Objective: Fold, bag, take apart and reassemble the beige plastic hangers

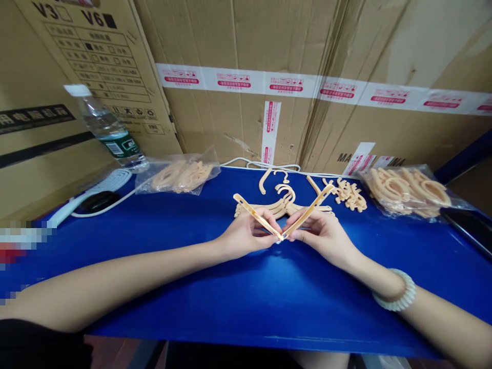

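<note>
My left hand (249, 233) is closed on one beige plastic hanger arm (257, 215), which slants up to the left. In my right hand (321, 233) is a second hanger arm (309, 209), slanting up to the right. The lower ends of the two arms meet in a V between my fingertips; whether they are locked together I cannot tell. Just behind my hands, assembled beige hangers (286, 205) lie stacked with their hooks pointing away. A loose curved arm (264, 181) and a loose hook (283, 176) rest beyond them.
Several small hooks (349, 195) are heaped at the right. Plastic bags of hanger parts lie at the left (180, 176) and right (407, 190). A water bottle (109, 133), white cable (246, 165) and dark phone (469, 228) are on the blue table (246, 297). Cardboard boxes (238, 36) wall the back.
</note>
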Demonstrator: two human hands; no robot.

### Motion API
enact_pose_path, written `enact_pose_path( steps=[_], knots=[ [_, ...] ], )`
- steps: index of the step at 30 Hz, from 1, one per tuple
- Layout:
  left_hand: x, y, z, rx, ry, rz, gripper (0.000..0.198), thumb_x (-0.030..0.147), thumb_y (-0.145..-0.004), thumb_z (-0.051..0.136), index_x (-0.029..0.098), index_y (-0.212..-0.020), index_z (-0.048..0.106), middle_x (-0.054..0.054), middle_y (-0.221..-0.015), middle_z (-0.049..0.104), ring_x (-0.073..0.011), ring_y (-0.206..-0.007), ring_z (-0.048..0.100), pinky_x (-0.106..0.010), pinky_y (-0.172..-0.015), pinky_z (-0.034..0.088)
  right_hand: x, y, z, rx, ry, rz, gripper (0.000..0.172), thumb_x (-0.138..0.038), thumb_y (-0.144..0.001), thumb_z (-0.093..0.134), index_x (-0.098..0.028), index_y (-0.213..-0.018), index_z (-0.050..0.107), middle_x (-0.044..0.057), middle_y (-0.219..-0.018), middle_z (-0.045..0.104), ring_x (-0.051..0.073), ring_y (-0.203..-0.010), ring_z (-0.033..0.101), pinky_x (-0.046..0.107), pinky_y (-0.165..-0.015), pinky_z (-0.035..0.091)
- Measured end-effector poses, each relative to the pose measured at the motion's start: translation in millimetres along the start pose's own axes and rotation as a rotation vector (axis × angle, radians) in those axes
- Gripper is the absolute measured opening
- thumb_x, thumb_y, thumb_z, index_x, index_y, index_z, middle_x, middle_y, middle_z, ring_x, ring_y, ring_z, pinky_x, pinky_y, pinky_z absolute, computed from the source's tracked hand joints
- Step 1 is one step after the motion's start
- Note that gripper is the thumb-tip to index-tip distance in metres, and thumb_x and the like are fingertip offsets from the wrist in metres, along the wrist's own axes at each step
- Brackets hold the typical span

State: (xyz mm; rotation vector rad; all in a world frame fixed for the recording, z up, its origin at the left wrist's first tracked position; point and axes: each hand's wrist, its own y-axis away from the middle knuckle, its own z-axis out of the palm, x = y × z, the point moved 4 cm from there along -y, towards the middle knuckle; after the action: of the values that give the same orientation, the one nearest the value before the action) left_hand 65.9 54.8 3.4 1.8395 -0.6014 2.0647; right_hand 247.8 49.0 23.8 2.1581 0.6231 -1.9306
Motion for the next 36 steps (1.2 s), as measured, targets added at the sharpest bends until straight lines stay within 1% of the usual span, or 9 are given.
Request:
enact_pose_path(
  steps=[9,14,17,20,24,27,30,33,36],
  knots=[
    [-2.7,-0.6,-1.5,0.03,-0.032,0.005,0.026,0.013,-0.067,0.083,0.016,-0.081,0.061,-0.003,-0.084,0.077,-0.0186,-0.081,0.077,-0.029,-0.08,0.062,-1.6,1.6,3.0,0.032,0.04,-0.034,0.029,-0.042,-0.076,0.087,-0.02,-0.086,0.072,0.004,-0.083,0.075,0.022,-0.078,0.073,0.036,-0.076,0.062],
    [-4.4,0.1,-2.0,0.043,-0.012,-0.008,0.026,0.015,-0.068,0.084,0.015,-0.083,0.064,-0.006,-0.089,0.079,-0.0216,-0.085,0.078,-0.033,-0.085,0.063,-0.5,3.3,4.0,0.063,0.045,-0.041,0.024,-0.037,-0.076,0.086,-0.02,-0.086,0.074,0.003,-0.083,0.075,0.021,-0.077,0.073,0.034,-0.074,0.061],
    [-4.7,0.4,-1.9,0.037,0.008,-0.017,0.027,0.016,-0.067,0.086,0.015,-0.083,0.064,-0.006,-0.09,0.08,-0.0233,-0.086,0.079,-0.036,-0.088,0.064,0.6,4.5,4.9,0.068,0.02,-0.025,0.025,-0.036,-0.074,0.087,-0.02,-0.086,0.073,0.003,-0.083,0.076,0.021,-0.077,0.073,0.034,-0.074,0.061],
    [-5.0,0.6,-1.8,0.022,0.024,-0.017,0.025,0.018,-0.068,0.086,0.015,-0.084,0.066,-0.007,-0.09,0.08,-0.0236,-0.087,0.079,-0.037,-0.088,0.063,0.5,4.9,5.5,0.066,0.012,-0.014,0.026,-0.038,-0.073,0.087,-0.021,-0.086,0.072,0.003,-0.083,0.076,0.023,-0.078,0.073,0.037,-0.076,0.062],
    [-6.8,0.4,-3.5,0.041,0.006,-0.012,0.025,0.02,-0.067,0.087,0.016,-0.081,0.066,-0.006,-0.087,0.079,-0.0228,-0.082,0.078,-0.035,-0.083,0.064,1.2,5.3,6.7,0.072,0.039,0.004,0.03,-0.043,-0.073,0.087,-0.022,-0.086,0.071,0.004,-0.084,0.076,0.025,-0.078,0.074,0.039,-0.075,0.063],
    [-7.5,0.3,-5.1,0.087,-0.026,-0.012,0.029,0.023,-0.065,0.089,0.016,-0.076,0.063,-0.004,-0.079,0.076,-0.0217,-0.076,0.077,-0.033,-0.075,0.063,2.0,5.6,9.0,0.091,0.06,-0.001,0.031,-0.045,-0.073,0.087,-0.022,-0.085,0.071,0.004,-0.084,0.076,0.024,-0.076,0.073,0.037,-0.07,0.062],
    [-6.6,0.3,-4.3,0.107,-0.04,-0.035,0.032,0.025,-0.064,0.09,0.016,-0.076,0.063,-0.004,-0.077,0.076,-0.0217,-0.075,0.076,-0.033,-0.074,0.062,2.2,4.9,10.5,0.12,0.062,0.006,0.033,-0.047,-0.071,0.088,-0.021,-0.082,0.069,0.004,-0.08,0.074,0.022,-0.072,0.072,0.036,-0.068,0.062],
    [-2.6,0.3,-4.0,0.122,-0.02,-0.045,0.033,0.027,-0.064,0.09,0.015,-0.078,0.064,-0.005,-0.078,0.077,-0.022,-0.075,0.076,-0.034,-0.075,0.062,-0.7,2.7,6.2,0.136,0.074,0.036,0.037,-0.048,-0.068,0.089,-0.02,-0.079,0.066,0.002,-0.075,0.072,0.02,-0.065,0.07,0.034,-0.065,0.061],
    [5.6,-0.9,-10.3,0.153,-0.009,-0.023,0.031,0.03,-0.068,0.089,0.015,-0.08,0.064,-0.006,-0.075,0.078,-0.0215,-0.074,0.076,-0.033,-0.076,0.061,-9.1,-1.6,-8.6,0.123,0.103,0.04,0.038,-0.049,-0.07,0.089,-0.02,-0.077,0.064,0.001,-0.068,0.07,0.019,-0.062,0.068,0.032,-0.063,0.059]
  ],
)
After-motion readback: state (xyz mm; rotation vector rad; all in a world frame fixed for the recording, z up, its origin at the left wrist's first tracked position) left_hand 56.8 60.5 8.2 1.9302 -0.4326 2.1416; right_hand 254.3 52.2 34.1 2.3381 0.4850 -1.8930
